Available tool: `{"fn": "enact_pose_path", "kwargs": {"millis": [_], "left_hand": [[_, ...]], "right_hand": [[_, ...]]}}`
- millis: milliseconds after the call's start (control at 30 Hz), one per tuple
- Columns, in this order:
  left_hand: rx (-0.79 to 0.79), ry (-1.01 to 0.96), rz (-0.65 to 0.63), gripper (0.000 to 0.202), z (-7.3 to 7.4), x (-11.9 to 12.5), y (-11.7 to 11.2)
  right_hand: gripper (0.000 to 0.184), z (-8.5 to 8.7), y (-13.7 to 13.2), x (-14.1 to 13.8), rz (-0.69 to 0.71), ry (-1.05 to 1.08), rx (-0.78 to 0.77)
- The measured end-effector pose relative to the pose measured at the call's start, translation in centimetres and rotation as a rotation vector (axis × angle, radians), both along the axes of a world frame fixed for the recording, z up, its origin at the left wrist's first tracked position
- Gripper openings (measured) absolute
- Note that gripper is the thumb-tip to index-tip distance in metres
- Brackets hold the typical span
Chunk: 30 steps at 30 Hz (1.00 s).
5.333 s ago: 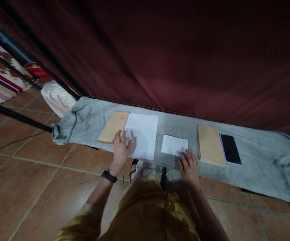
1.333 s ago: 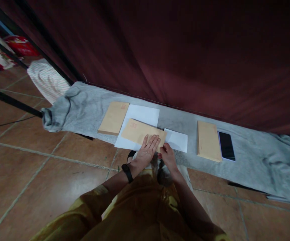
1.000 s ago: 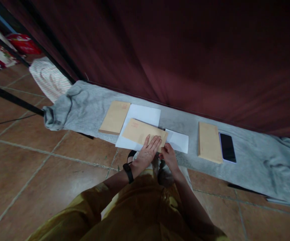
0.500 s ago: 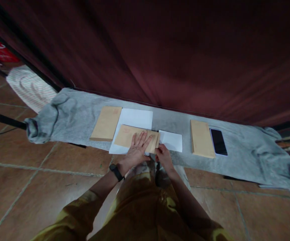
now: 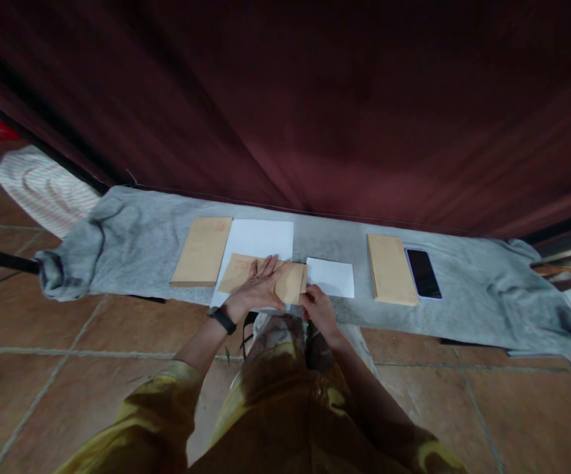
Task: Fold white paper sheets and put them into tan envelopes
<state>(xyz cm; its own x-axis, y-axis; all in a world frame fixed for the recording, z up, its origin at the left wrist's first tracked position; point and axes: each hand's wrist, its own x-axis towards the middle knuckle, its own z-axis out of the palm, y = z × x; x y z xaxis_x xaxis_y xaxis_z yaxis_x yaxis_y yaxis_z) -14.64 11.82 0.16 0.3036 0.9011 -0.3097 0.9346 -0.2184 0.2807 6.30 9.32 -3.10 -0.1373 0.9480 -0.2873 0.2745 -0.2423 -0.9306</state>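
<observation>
A brown paper envelope (image 5: 291,284) with faint red print at its left end lies across a white sheet of paper (image 5: 266,234). My left hand (image 5: 260,288), with a dark watch on its wrist, rests flat on the envelope, its fingers spread and thumb stretched toward the near edge. At the lower right corner, the curled fingers of my right hand (image 5: 318,307) pinch the envelope's end, where a narrow folded strip shows. Just right of that end is a small stack of white paper (image 5: 332,278).
One stack of brown envelopes (image 5: 201,251) lies on the left, another stack (image 5: 391,270) on the right beside a phone (image 5: 424,273). Grey cloth (image 5: 142,224) covers the narrow bench. A dark red curtain (image 5: 285,118) hangs behind it; tiled floor (image 5: 127,329) lies in front.
My left hand's thumb has spread further from its fingers on the envelope. My right hand stays at the envelope's right end, and the strip there looks flatter. The whole view has shifted slightly.
</observation>
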Motion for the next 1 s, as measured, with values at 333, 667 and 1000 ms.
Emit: {"fn": "enact_pose_path", "kwargs": {"millis": [333,667,1000], "left_hand": [[-0.009,-0.025,-0.059,0.136,-0.4,-0.1,0.9],[0.151,0.015,-0.084,0.134,0.8,0.2,0.0],[0.288,0.147,-0.128,0.112,5.1,0.3,-1.3]], "right_hand": [[0.005,-0.8,0.2,0.2,0.029,0.029,0.032],[0.007,-0.5,-0.3,0.4,0.036,0.064,0.018],[0.013,0.3,-0.7,-0.5,0.007,0.166,-0.076]]}}
